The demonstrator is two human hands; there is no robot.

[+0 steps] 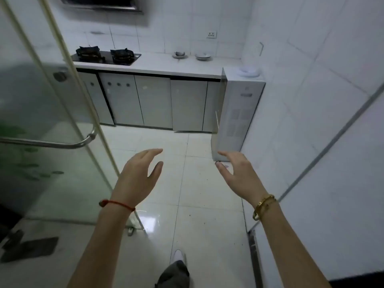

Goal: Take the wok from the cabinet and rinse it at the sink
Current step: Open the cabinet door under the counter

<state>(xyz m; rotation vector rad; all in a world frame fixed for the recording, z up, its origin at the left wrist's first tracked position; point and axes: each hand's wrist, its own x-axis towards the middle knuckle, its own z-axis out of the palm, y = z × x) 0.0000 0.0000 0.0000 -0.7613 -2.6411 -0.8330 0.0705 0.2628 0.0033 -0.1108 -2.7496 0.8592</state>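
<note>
No wok on show yet, and no sink in view either. The wok is presumably behind one of the cabinet doors (pixel 153 102) under the white table (pixel 166 66) at the far wall; every door there looks closed. The person is well back from them, standing on the tiled floor (pixel 207 204) in a doorway with a glass door (pixel 41 121) at the left.

The step in hand, as I read it, is the approach. To do it well: cross the floor squarely to the cabinet, crouch low, pull a door by its edge, since no handle shows from here, and keep the other hand free for the wok.

Now the hands. The left hand (pixel 137 175) is raised out front, fingers (pixel 152 151) extended and loosely spread, thumb apart, holding nothing and touching nothing. The right hand (pixel 239 171) mirrors it, palm turned inward, fingers relaxed and released, nothing in it either.

Further out: a two-burner gas stove (pixel 106 56) on the table's left, two small dishes (pixel 192 55) to the right, and a white standing appliance (pixel 239 109) beside the cabinet's end.
</note>
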